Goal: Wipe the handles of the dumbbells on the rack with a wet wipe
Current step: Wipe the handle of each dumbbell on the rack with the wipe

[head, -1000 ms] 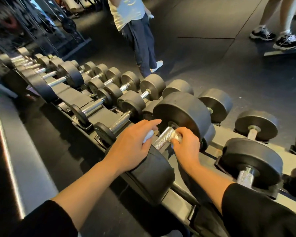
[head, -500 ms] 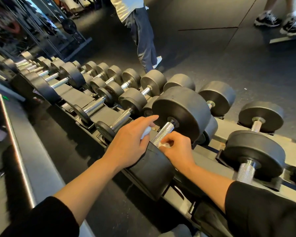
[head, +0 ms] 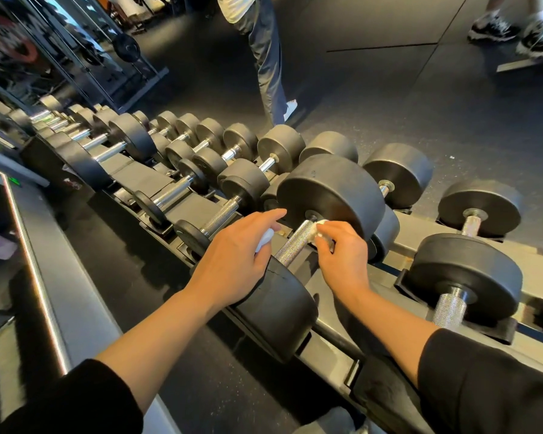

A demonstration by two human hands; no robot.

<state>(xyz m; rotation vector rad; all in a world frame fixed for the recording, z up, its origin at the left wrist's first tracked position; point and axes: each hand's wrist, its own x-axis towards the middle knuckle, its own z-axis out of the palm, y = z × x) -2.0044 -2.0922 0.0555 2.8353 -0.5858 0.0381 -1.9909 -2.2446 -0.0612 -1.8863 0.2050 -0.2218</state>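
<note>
Wipe (head: 319,227) higher up handle (head: 293,244)

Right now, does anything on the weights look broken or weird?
Yes. The near end of the big dumbbell, just under the left hand, shows a thin crack line across its black coating. Nothing else stands out.

Black dumbbells (head: 331,186) with silver cross-hatched handles (head: 293,244); white wipe (head: 319,226); grey rack (head: 420,242); black sleeves (head: 489,383); black floor (head: 389,98).

Head view, down over rack (head: 420,245)
</note>
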